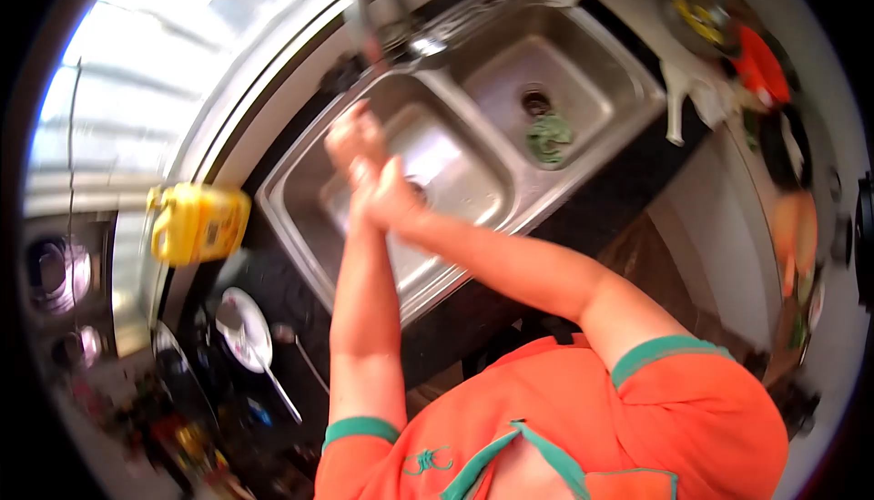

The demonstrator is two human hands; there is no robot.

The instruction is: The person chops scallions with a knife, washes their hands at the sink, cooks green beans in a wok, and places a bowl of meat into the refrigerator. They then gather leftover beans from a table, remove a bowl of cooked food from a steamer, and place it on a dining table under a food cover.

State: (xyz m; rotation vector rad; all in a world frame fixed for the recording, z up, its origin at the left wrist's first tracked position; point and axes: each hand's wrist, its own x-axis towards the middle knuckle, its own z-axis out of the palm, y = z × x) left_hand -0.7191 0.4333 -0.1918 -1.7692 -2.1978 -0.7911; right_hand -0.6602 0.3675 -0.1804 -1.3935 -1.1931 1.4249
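Above the sink (439, 147), the left hand (353, 143), fingers (359, 110) too blurred to judge, is clasped near the wrist by the right hand (393, 198).

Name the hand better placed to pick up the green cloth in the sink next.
Right, I'd judge: the right hand is nearer the green cloth, and its arm comes from that side. The left hand is farther off, over the other basin.

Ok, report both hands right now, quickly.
Left hand: nothing seen in it; open or closed cannot be told.
Right hand: clasped around the base of the left hand.
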